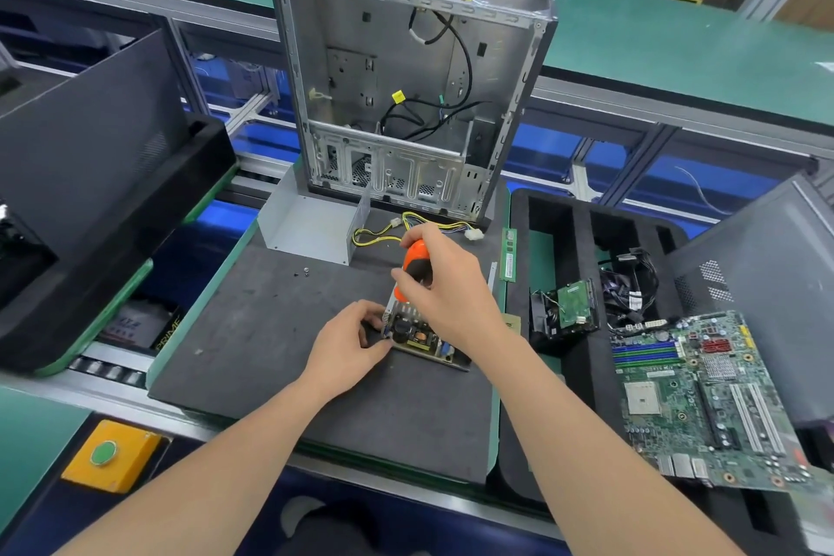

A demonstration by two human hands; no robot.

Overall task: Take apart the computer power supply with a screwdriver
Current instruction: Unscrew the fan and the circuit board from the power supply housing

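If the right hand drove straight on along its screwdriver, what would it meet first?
Probably the power supply board, right below the screwdriver that the right hand grips; the tip is not clear.

Dark foam mat [280, 352], serving as the work surface. An open computer case [406, 81] stands upright at 12 to 1 o'clock on the far edge. In front of it, a bent grey metal cover [307, 226] at 11 to 12 o'clock and yellow-and-black wires [374, 233] at 1 o'clock. Loose screws [306, 270] lie just nearer than the cover. A circuit board [424, 339] lies at 3 o'clock and a memory stick [509, 255] at 2 o'clock along the right rim.
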